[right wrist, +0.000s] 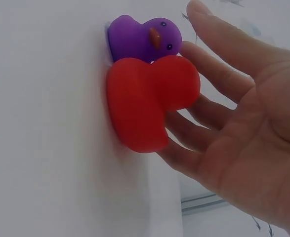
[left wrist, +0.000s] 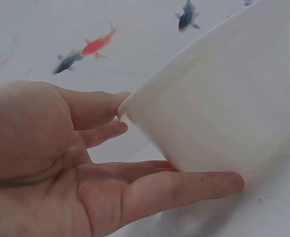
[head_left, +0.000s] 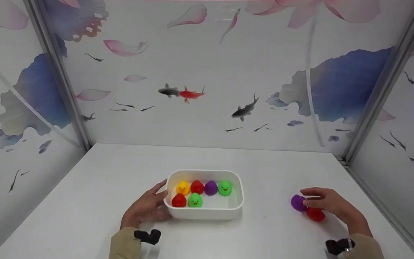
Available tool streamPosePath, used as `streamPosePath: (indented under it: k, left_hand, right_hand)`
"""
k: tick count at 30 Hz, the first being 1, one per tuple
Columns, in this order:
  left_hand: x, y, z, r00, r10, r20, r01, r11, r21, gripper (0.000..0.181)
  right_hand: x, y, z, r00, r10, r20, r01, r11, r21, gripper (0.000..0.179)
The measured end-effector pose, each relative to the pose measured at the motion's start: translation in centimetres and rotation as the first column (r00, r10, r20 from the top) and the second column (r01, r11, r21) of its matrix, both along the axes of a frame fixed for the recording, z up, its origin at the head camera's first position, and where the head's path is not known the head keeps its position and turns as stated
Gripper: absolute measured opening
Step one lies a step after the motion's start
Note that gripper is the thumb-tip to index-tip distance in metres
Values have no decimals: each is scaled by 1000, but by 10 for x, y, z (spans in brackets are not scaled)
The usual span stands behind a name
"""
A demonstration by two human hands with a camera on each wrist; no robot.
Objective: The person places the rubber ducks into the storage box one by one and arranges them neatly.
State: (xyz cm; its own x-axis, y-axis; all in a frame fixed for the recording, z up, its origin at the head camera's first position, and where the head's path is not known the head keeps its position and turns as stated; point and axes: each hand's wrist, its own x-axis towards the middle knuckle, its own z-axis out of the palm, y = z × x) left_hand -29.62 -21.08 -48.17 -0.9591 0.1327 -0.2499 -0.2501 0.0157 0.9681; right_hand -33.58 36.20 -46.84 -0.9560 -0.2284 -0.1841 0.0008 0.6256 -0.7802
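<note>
My left hand (head_left: 146, 206) rests against the left end of a white plastic box (head_left: 207, 214). In the left wrist view, the thumb touches the box's rim and an extended finger (left wrist: 184, 193) lies along the lower wall. Inside the box sit several small toy ducks, among them a yellow duck (head_left: 182, 188), a purple duck (head_left: 211, 188) and a green duck (head_left: 225, 188). My right hand (head_left: 331, 202) reaches over a loose purple duck (right wrist: 142, 39) and a red duck (right wrist: 135, 106), with fingers loosely extended behind them and the thumb apart.
A white table (head_left: 264, 165) bears the box and the loose ducks. White panels printed with fish, petals and blue leaves (head_left: 354, 82) enclose its back and sides, joined by grey metal posts (head_left: 58, 72).
</note>
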Motion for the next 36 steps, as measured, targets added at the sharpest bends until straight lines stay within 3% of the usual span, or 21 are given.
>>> streamPosePath:
  k: [9, 16, 23, 36]
  left_hand:
    - [2, -2, -2, 999, 33, 36, -33, 999, -3, 67]
    - [4, -4, -4, 999, 2, 36, -3, 1000, 17, 66]
    - [2, -3, -5, 999, 9, 32, -9, 1000, 4, 65]
    - [0, -1, -1, 1000, 16, 18, -15, 999, -30, 65]
  right_hand:
    - [0, -3, -8, 1000, -1, 8, 1, 1000, 15, 63]
    - [-1, -6, -10, 1000, -12, -3, 13, 997, 71, 59]
    - [-3, -8, -10, 1000, -16, -22, 18, 995, 96, 57]
    - [-4, -28, 15, 990, -113, -85, 118, 992, 53, 61]
